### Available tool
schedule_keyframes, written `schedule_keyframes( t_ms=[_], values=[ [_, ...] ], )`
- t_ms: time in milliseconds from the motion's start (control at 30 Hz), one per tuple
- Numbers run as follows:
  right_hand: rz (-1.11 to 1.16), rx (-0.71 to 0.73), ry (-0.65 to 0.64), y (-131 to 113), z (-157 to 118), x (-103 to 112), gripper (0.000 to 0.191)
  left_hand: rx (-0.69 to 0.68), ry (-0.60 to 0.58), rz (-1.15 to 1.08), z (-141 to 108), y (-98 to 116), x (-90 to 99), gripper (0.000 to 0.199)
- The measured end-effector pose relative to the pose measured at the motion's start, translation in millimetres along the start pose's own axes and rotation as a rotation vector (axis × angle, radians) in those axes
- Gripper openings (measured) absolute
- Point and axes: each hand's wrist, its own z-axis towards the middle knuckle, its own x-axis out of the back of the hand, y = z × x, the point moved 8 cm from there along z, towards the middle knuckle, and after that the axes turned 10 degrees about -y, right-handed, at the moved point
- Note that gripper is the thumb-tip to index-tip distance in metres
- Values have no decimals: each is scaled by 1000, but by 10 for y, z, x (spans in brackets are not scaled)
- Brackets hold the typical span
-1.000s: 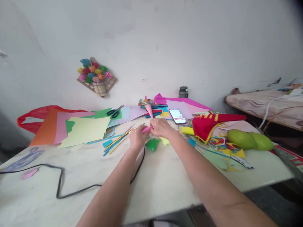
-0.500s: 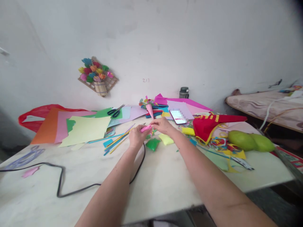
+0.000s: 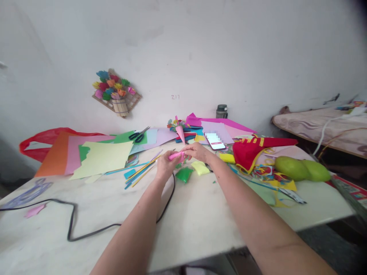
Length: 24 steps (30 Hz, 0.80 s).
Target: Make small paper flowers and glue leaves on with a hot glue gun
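Observation:
My left hand [image 3: 165,165] is closed around a small, bright pink, roll-shaped piece [image 3: 175,156]; its material is not clear. The fingertips of my right hand [image 3: 197,152] pinch at the right end of this same piece, so both hands meet above the table. Just below them lie a green packet [image 3: 184,175] and a pale yellow packet [image 3: 200,168]. Thin coloured sticks [image 3: 140,173] are to the left of my left hand. Behind the hands stands a pink paper cone [image 3: 180,133] with colourful cut pieces around its top.
Coloured paper sheets [image 3: 104,158] and scissors [image 3: 139,135] lie at the back left. A phone [image 3: 215,141], red cloth [image 3: 248,152], green fruits [image 3: 292,169] and a cutter [image 3: 292,196] are to the right. A black cable [image 3: 71,225] crosses the front left.
My right fingers have shifted slightly on the pink piece and now curl over its right end. The whole view has turned a little to the right.

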Motion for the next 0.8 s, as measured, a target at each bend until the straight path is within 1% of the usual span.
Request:
schedule_keyframes(
  t_ms=[100,267,400,500,600,700,800],
  values=[
    [7,-10,6,25,6,3,27,12,-8,-38,10,-27,-14,38],
    [-109,-7,30,15,3,2,21,34,-32,-99,25,-60,-37,38],
    [-179,-19,41,-34,-16,10,20,38,-22,-119,23,-68,-35,37],
    [-311,9,40,-134,-27,8,19,59,-23,-128,13,-68,-28,38],
    [-480,4,51,-196,-27,-5,17,64,-61,-110,6,-31,-43,38],
    [-573,-21,100,-204,-21,-5,13,47,-80,-49,0,32,-52,33],
    [-599,-28,191,-183,-22,35,11,39,-50,-26,-3,67,-30,30]
  ],
)
